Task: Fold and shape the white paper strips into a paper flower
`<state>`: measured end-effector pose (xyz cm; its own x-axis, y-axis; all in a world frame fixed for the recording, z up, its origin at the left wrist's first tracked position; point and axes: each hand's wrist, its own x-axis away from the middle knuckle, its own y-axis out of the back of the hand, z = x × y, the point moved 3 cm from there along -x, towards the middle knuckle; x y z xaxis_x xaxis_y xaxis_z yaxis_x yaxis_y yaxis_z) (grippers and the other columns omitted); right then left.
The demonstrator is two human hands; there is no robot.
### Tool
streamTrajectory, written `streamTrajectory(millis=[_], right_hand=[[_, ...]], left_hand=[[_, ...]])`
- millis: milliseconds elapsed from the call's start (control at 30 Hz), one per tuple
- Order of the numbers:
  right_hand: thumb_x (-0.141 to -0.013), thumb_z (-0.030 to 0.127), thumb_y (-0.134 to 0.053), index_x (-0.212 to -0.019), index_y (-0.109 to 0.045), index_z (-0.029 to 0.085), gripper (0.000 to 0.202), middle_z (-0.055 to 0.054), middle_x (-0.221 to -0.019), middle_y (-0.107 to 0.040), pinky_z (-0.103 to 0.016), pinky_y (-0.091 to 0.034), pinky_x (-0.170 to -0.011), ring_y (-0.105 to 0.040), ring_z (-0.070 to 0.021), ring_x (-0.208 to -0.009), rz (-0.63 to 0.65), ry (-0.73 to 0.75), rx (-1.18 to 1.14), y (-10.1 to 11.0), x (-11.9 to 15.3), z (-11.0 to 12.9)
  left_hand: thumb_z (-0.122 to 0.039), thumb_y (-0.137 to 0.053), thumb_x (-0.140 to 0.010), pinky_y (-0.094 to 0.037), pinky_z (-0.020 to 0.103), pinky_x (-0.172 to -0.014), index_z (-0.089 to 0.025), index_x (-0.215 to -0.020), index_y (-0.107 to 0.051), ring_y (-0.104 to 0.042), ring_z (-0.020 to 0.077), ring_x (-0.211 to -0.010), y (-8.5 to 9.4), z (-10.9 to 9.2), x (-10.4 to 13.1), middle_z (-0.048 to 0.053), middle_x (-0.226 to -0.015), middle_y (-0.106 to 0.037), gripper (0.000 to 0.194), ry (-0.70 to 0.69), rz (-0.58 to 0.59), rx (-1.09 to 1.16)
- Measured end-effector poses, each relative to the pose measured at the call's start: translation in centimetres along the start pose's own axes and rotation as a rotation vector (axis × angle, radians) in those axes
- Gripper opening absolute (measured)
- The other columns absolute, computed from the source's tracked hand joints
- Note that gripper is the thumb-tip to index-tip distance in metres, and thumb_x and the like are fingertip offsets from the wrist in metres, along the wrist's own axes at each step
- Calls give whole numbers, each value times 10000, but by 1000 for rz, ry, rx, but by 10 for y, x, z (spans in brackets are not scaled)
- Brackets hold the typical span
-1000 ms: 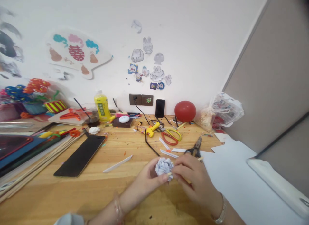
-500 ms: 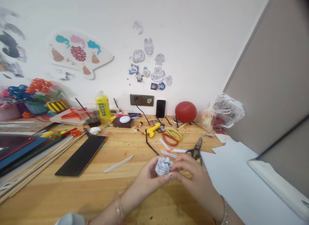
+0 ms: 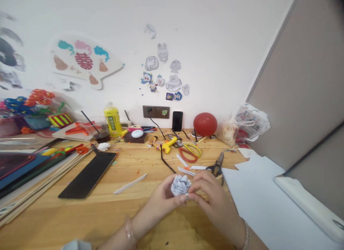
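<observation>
A white folded paper flower (image 3: 180, 185) is held just above the wooden table, its layered petals turned up toward me. My left hand (image 3: 166, 196) is closed round its left and lower side, thumb in front. On its right edge, my right hand (image 3: 206, 192) pinches the paper between thumb and fingers. White paper strips (image 3: 186, 171) lie just beyond the hands, near black-handled scissors (image 3: 217, 166). Another white strip (image 3: 130, 183) lies to the left of my left hand.
White paper sheets (image 3: 249, 192) cover the right side. Farther back are red-and-yellow scissors (image 3: 190, 152), a yellow glue gun (image 3: 170, 145), a red balloon (image 3: 205, 124) and a phone (image 3: 177, 121). A black board (image 3: 88, 174), wooden sticks (image 3: 45, 180), a drink cup (image 3: 100, 130) and a yellow bottle (image 3: 112, 119) stand or lie leftward.
The flower is turned slightly in the hands, so more of its petals face me. Both hands keep their grip, and the whole view has shifted a little.
</observation>
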<state>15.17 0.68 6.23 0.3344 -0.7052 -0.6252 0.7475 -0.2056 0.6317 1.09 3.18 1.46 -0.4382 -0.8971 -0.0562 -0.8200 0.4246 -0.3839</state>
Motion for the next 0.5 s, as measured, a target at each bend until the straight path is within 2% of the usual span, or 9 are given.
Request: streamTrajectory(millis=[233,367,500], right_hand=[[-886,300,-505,-754,-620,209,197,-27,-763,-581,-294,-463,-646,-551,-167,-733,-6,68,30,-1,0,-1],[-871,300,-531,-714,-602,200,198,-19,-765,-584,-286,-464,-661,-556,-163,-743,3,-31,-35,-3,-1,-2],[-854,261,-557,-719,-605,202,155,-9,-772,-592,-272,-458,-689,-568,-158,-762,-2,-122,-110,-6,-1,-2]], left_hand=[[-312,-796,-552,-424,288,-728,-170,-911,-597,-546,143,-719,2,1,0,11,-805,-620,435,-2,-27,21],[-298,-793,-562,-424,301,-776,-174,-952,-596,-566,178,-823,3,5,-1,36,-896,-640,454,-47,-6,7],[-312,-751,-627,-412,318,-836,-186,-1014,-582,-555,217,-947,3,6,-1,64,-1022,-642,440,-99,-39,-66]])
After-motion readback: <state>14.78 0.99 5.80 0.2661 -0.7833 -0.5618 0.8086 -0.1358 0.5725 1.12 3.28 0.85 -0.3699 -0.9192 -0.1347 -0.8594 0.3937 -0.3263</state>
